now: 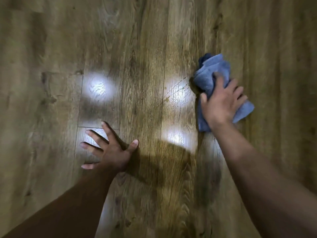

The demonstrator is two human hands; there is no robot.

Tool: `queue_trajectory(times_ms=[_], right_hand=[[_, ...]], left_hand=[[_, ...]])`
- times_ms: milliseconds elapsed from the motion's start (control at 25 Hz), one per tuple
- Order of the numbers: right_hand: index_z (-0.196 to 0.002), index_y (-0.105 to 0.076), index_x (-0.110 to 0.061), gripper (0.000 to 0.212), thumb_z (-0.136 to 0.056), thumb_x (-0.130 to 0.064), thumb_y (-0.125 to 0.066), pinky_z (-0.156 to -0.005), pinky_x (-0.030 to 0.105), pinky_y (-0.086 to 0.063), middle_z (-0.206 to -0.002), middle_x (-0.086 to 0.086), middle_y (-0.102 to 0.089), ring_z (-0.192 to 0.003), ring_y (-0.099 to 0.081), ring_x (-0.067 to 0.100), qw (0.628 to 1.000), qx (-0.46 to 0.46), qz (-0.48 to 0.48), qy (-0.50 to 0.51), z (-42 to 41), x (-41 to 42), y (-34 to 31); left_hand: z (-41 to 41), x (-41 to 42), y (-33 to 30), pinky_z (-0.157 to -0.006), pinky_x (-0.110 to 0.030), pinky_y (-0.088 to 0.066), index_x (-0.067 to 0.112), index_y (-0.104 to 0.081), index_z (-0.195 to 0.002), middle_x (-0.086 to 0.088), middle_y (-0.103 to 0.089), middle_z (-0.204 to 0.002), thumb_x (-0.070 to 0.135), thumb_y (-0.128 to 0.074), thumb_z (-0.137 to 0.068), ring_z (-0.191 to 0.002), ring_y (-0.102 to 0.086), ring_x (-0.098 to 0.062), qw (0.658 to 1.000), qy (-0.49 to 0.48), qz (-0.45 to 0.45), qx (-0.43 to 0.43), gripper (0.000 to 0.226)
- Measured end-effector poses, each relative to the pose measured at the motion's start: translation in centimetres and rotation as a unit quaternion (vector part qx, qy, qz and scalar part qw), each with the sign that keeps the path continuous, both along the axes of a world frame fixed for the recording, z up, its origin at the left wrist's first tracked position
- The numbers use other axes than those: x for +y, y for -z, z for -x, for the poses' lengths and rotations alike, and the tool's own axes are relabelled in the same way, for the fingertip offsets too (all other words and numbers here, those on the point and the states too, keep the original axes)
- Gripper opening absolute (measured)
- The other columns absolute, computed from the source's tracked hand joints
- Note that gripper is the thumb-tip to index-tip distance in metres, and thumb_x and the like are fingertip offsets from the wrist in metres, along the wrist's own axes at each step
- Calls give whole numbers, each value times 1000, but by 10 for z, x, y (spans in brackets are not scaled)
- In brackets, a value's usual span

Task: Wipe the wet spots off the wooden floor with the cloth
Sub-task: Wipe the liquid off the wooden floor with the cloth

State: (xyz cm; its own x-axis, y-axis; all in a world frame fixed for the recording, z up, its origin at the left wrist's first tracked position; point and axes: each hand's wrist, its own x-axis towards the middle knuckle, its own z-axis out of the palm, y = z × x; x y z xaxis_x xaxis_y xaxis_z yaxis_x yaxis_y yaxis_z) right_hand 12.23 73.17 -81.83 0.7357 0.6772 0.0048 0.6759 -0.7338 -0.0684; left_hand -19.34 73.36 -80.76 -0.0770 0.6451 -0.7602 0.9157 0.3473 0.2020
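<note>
- Head view: the wooden floor (140,48) fills the whole picture, with long planks that run from the near side to the far side.
- The right hand (221,102) lies on top of a crumpled blue cloth (211,73) at the right of the middle. Its fingers are spread and curl over the folds, and the thumb hooks the left edge, so the hand grasps the cloth and holds it down on the floor.
- The cloth sticks out beyond the fingers on the far side and also under the wrist on the near side.
- Just to the left of the cloth there are small wet spots (167,93) and thin wet streaks, inside a bright reflection of light.
- The left hand (109,148) is released. Its fingers are straight and spread wide, and the palm rests flat on the floor at the lower left; it holds nothing.
- Three more bright patches of reflected light are on the planks: one far from the left hand, one under its fingers, one between the two arms.
- A dark shadow lies on the floor between the arms.
- Nothing stands on the floor around the cloth; bare planks continue to the right, to the far side and to the left, up to the picture edges.
- The picture is a little blurred, so the smaller drops are hard to count.
</note>
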Motion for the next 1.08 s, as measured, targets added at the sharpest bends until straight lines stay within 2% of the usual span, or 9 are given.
queue_trajectory(times_ms=[160,240,320,440,560,680,760,920,1080], right_hand=[[-143,-43,-32,77,-72,-52,-67,-90,52,-36,-120,18,-46,-101,-44,37,986,12,22,-167,96,-45,-6],[-144,-42,-32,82,-70,-53,-70,-91,53,-36,-123,16,-45,-100,-44,36,965,33,37,-257,136,-86,-8],[-143,-44,-32,83,-70,-54,-74,-90,52,-37,-124,12,-44,-98,-44,34,951,53,33,-304,147,-115,-9],[-143,-48,-32,82,-70,-55,-76,-83,47,-38,-122,12,-47,-96,-46,34,930,33,35,-365,113,-108,-8],[-145,-42,-33,81,-73,-53,-72,-84,49,-40,-121,16,-50,-98,-48,36,953,1,45,-299,65,-67,-4],[-141,-39,-35,70,-78,-49,-64,-92,53,-36,-125,17,-47,-105,-47,39,997,6,21,-76,48,-18,-1],[-140,-40,-33,69,-78,-46,-68,-94,54,-34,-126,18,-47,-107,-46,40,1000,11,11,-1,67,1,-2],[-142,-44,-30,73,-75,-48,-67,-87,51,-36,-119,16,-48,-100,-45,37,988,0,22,-154,159,-37,-6],[-142,-49,-29,79,-70,-47,-74,-88,51,-39,-118,16,-52,-96,-47,35,983,20,26,-178,230,-91,-8]], left_hand=[[2,1,5,-95,-87,11,60,41,-135,4,50,-153,99,-41,-55,-142,44,-37,1000,-2,-3,-17,121],[1,0,3,-94,-87,11,61,41,-134,6,51,-152,96,-48,-61,-142,44,-36,1000,-6,-3,-11,121],[1,-1,1,-93,-87,11,62,41,-133,7,51,-151,92,-53,-66,-141,44,-35,1000,-7,-4,-4,120],[0,1,-3,-93,-87,11,61,42,-133,8,53,-149,93,-50,-65,-140,46,-35,1000,-5,-2,-14,119],[-4,2,-5,-96,-88,10,56,40,-139,6,53,-150,91,-52,-68,-140,47,-36,1000,-11,0,-20,122],[-3,1,-5,-98,-88,10,51,41,-140,4,59,-145,89,-51,-72,-136,50,-37,1000,-5,12,-21,121],[-2,4,-6,-97,-87,13,49,45,-139,3,62,-141,88,-51,-74,-133,53,-37,999,-7,23,-27,122],[-4,4,-10,-96,-86,14,47,46,-138,2,65,-137,82,-56,-77,-127,58,-36,999,-12,36,-27,124],[6,11,-12,-94,-86,16,54,47,-132,8,73,-120,33,-57,-82,-125,60,-35,994,-21,61,-94,117]])
